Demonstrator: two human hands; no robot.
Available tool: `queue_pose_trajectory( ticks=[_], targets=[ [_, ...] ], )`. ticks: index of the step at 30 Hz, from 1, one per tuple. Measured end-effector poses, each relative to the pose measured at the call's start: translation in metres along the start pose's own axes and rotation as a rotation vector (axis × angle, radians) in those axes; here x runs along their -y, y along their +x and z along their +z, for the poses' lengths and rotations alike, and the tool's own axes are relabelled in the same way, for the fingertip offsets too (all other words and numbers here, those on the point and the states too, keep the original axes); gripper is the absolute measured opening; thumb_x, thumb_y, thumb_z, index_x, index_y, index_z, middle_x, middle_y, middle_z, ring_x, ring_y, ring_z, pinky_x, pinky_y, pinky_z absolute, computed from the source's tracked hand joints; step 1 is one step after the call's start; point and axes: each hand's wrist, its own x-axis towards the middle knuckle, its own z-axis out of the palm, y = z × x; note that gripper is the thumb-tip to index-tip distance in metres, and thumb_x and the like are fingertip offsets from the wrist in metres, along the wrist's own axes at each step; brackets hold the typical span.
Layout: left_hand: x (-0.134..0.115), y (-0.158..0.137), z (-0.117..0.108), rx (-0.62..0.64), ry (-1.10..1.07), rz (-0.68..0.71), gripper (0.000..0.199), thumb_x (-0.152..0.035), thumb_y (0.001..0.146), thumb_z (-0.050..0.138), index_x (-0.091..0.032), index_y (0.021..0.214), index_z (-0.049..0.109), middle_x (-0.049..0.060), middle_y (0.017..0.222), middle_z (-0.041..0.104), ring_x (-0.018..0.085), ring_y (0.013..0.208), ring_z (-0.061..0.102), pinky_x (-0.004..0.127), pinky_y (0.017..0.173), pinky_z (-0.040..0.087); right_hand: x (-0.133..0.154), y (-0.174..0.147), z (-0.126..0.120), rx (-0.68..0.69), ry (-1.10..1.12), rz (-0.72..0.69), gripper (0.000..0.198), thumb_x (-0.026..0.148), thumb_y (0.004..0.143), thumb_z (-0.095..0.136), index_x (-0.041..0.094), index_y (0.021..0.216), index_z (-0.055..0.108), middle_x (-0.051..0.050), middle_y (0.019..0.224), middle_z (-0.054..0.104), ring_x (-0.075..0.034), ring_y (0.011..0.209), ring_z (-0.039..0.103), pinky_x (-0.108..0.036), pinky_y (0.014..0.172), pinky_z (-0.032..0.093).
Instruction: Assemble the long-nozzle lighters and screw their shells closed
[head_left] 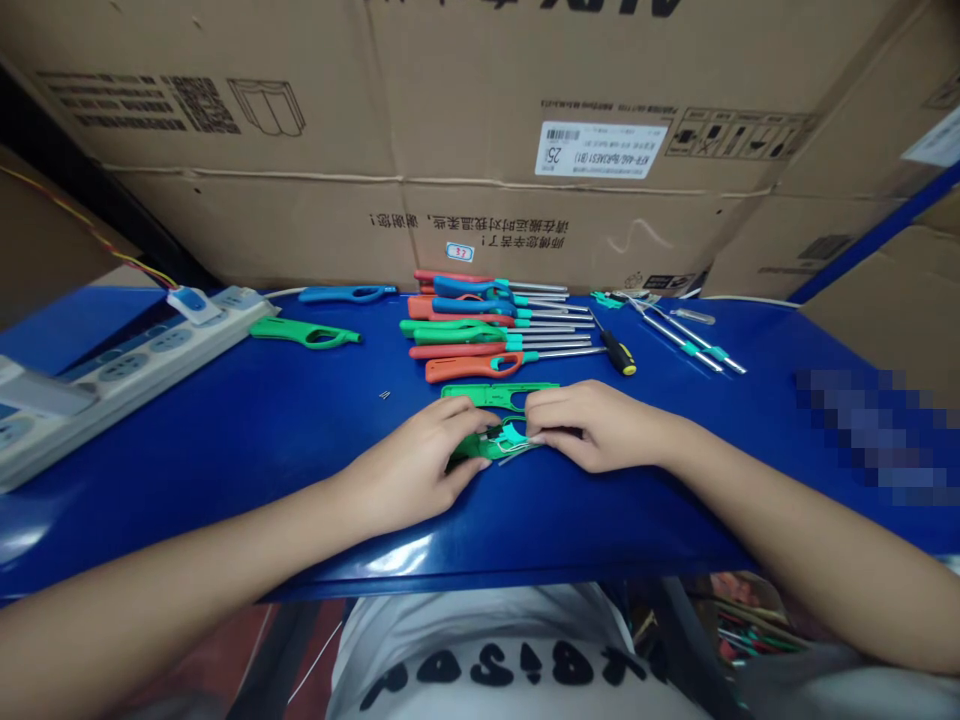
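Between the front edge of the blue table (570,530) and a propped-up carton (465,130), both hands are working on an opened green lighter (506,443). Bare table is stretching nearer the edge and out to either side, while just beyond the hands a green half-shell (480,394) and a row of lighters (457,332) are crowding the space. A power strip (150,360) is bordering the left.

The opened lighter is lying crosswise, its long axis running roughly along the edge, its teal trigger end pointing right. The left hand (424,455) is gripping its left end between thumb and fingers; the right hand (592,425) is pinching at the other end, though I'm not seeing exactly which part.

At least seven lighters are overlapping in the row, metal tips pointing right. One screwdriver (617,352) and two tubes (679,335) are lying right of them; one blue shell (337,295), one green shell (296,332) and a few screws (385,394) are resting left.
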Motion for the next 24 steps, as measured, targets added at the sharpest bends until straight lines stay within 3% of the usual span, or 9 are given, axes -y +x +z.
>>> queue_pose_trajectory(
  ticks=[15, 24],
  targets=[
    [0.002, -0.002, 0.003, 0.03, 0.023, 0.042, 0.038, -0.018, 0.097, 0.056, -0.015, 0.135, 0.056, 0.012, 0.116, 0.061, 0.026, 0.113, 0.058, 0.044, 0.101, 0.051, 0.0, -0.001, -0.002, -0.005, 0.172, -0.028, 0.015, 0.016, 0.097, 0.052, 0.016, 0.087, 0.063, -0.002, 0.084, 0.061, -0.013, 0.08, 0.056, -0.024, 0.074, 0.043],
    [0.0, -0.001, 0.003, 0.029, 0.006, 0.032, 0.027, -0.017, 0.096, 0.057, -0.014, 0.122, 0.062, 0.01, 0.112, 0.061, 0.026, 0.11, 0.059, 0.045, 0.1, 0.05, 0.013, -0.001, -0.002, 0.069, -0.217, 0.02, 0.019, 0.011, 0.092, 0.048, 0.018, 0.08, 0.059, -0.001, 0.08, 0.057, -0.014, 0.069, 0.05, -0.026, 0.061, 0.033]
  ],
)
